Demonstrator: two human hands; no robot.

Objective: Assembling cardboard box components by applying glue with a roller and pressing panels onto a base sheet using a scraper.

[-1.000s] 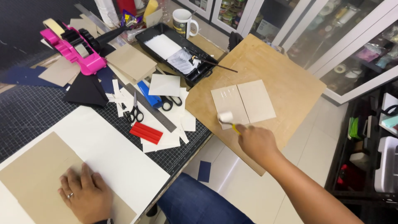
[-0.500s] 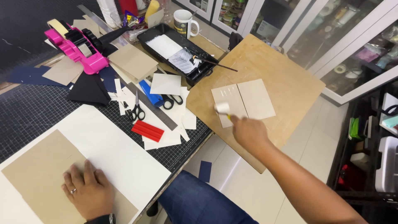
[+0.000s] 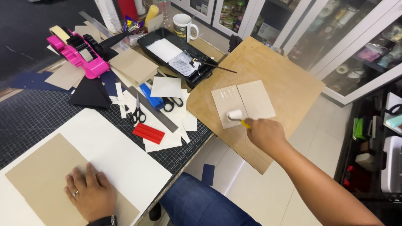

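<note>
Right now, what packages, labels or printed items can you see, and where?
Mug: far table edge, white, with a dark round printed emblem.
Snack packet: left of the black tray, crinkled, blue and purple.
Jars: in the glass cabinet behind, with coloured labels.
No screens or signs show.

Bright, even indoor light from overhead; shadows are soft and short. Mild glare shows on the glass cabinet doors (image 3: pixel 335 37) at upper right. Focus is sharp, with slight wide-angle stretch at the edges.
</note>
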